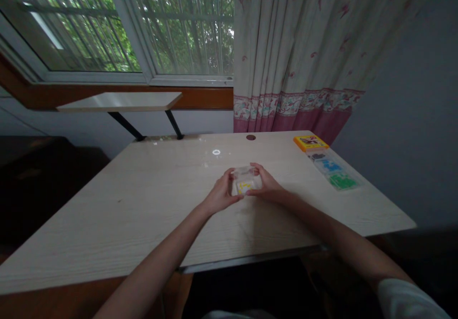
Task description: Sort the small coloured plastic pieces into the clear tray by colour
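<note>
Pale wooden tabletop stretches bare to my left and toward the near edge. At its middle, my left hand and right hand both grasp a clear plastic box. Near the far right corner lie an orange box and three packets.

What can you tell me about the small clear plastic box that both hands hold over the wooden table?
The small clear plastic box looks like a flat, transparent case with rounded corners, and yellow pieces show through it near the front. It sits about mid-table, low over the pale wood-grain table; whether it rests on the surface cannot be told. The left hand grips its left side and the right hand its right side, fingers curled over the edges. Whether its lid is open or shut is unclear.
</note>
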Tool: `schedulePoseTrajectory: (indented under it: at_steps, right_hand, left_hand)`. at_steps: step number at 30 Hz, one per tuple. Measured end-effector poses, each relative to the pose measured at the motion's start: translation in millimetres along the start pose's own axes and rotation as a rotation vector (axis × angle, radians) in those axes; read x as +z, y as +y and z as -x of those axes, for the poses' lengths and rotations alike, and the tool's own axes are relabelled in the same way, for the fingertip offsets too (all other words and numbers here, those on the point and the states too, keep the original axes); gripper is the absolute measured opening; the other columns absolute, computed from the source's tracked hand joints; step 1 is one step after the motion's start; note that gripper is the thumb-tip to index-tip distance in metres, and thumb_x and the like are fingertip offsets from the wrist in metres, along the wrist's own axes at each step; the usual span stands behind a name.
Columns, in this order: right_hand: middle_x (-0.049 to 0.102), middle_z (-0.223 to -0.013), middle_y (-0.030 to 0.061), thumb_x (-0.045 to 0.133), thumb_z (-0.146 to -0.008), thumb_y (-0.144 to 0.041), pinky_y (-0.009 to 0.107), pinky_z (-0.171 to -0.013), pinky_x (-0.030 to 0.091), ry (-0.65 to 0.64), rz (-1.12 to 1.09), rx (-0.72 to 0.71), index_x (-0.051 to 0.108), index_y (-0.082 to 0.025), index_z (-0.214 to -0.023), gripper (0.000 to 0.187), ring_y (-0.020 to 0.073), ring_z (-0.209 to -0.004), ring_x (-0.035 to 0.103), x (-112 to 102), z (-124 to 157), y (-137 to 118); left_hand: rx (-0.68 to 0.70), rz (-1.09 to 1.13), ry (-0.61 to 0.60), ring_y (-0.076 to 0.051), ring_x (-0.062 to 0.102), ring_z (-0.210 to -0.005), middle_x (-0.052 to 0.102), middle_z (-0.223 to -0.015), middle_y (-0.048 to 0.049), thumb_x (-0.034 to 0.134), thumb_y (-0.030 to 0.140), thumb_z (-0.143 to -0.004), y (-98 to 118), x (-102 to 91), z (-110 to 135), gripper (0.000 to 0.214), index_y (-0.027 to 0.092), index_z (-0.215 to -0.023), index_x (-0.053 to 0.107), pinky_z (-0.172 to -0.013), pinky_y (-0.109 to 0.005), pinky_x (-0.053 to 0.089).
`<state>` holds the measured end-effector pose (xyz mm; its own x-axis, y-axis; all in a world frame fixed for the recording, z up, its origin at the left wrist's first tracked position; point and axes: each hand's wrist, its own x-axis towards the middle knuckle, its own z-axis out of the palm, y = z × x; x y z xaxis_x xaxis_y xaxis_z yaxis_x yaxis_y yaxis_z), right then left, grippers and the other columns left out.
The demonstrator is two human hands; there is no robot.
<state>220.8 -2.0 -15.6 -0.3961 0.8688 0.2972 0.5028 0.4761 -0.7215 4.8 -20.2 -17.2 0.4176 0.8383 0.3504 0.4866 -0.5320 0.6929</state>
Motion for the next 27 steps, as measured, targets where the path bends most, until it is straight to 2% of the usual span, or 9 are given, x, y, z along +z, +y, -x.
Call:
schedulePoseTrajectory:
  at_steps: [4,6,9,13,16,22,27]
  right_hand:
    - [0.052,-0.115,0.0106,0.055,-0.080,-0.041,0.039,-0.094,0.038,0.025,0.019,-0.217,0.052,-0.019,-0.106,0.034,0.0206,-0.109,0.049,-12.3,-0.7,-1.5]
    - [0.057,-0.107,0.0090,0.050,-0.084,-0.038,0.037,-0.092,0.040,-0.004,0.045,-0.284,0.058,-0.020,-0.093,0.022,0.0184,-0.104,0.052,-14.9,-1.0,-1.3]
    - [0.062,-0.092,0.0066,0.051,-0.084,-0.035,0.033,-0.086,0.044,-0.059,0.076,-0.316,0.060,-0.019,-0.085,0.018,0.0161,-0.093,0.056,-14.3,-1.1,-1.5]
    - [0.062,-0.088,0.0063,0.054,-0.083,-0.031,0.031,-0.083,0.044,-0.049,0.108,-0.352,0.061,-0.019,-0.080,0.015,0.0155,-0.090,0.056,-11.5,-1.7,-2.2]
    - [0.062,-0.086,0.0060,0.055,-0.082,-0.029,0.032,-0.082,0.044,-0.035,0.127,-0.382,0.062,-0.018,-0.078,0.013,0.0157,-0.089,0.056,-11.1,-3.2,0.2]
    - [0.061,-0.089,0.0065,0.057,-0.081,-0.027,0.032,-0.083,0.043,-0.074,0.155,-0.425,0.063,-0.018,-0.075,0.012,0.0155,-0.089,0.055,-13.5,-4.6,4.1]
    - [0.059,-0.106,0.0093,0.058,-0.079,-0.033,0.034,-0.089,0.040,-0.118,0.205,-0.395,0.061,-0.016,-0.078,0.017,0.0182,-0.100,0.052,-10.3,-8.6,-3.3]
  left_hand:
    - [0.086,-0.100,0.007,-0.023,0.049,-0.104,0.051,-0.110,-0.0116,0.061,0.028,-0.072,3.1,-8.3,0.3,0.047,0.016,-0.111,0.040,-0.091,-0.040,0.040]
    - [0.141,-0.118,-0.013,-0.024,0.047,-0.109,0.050,-0.115,-0.0125,0.061,0.030,-0.073,2.1,-11.6,1.4,0.041,0.017,-0.107,0.044,-0.094,-0.041,0.037]
    - [0.177,-0.123,-0.038,-0.025,0.044,-0.114,0.048,-0.121,-0.0131,0.062,0.038,-0.073,-0.5,-14.4,2.3,0.037,0.017,-0.102,0.049,-0.097,-0.041,0.035]
    - [0.147,-0.075,-0.036,-0.020,0.051,-0.105,0.056,-0.109,-0.0099,0.049,0.035,-0.084,-2.5,-14.3,0.0,0.022,0.018,-0.096,0.054,-0.094,-0.037,0.038]
    - [0.133,-0.011,-0.034,-0.019,0.054,-0.102,0.059,-0.104,-0.0098,0.047,0.033,-0.085,-3.9,-13.5,-2.6,0.020,0.016,-0.090,0.056,-0.091,-0.034,0.040]
    - [0.146,-0.013,-0.067,-0.019,0.055,-0.098,0.059,-0.107,-0.0103,0.048,0.034,-0.085,-6.1,-13.6,-4.0,0.020,0.016,-0.085,0.057,-0.088,-0.032,0.042]
    - [0.130,-0.012,-0.042,-0.020,0.055,-0.100,0.059,-0.106,-0.0099,0.051,0.035,-0.083,-5.4,-12.6,-1.8,0.021,0.016,-0.087,0.058,-0.089,-0.033,0.041]
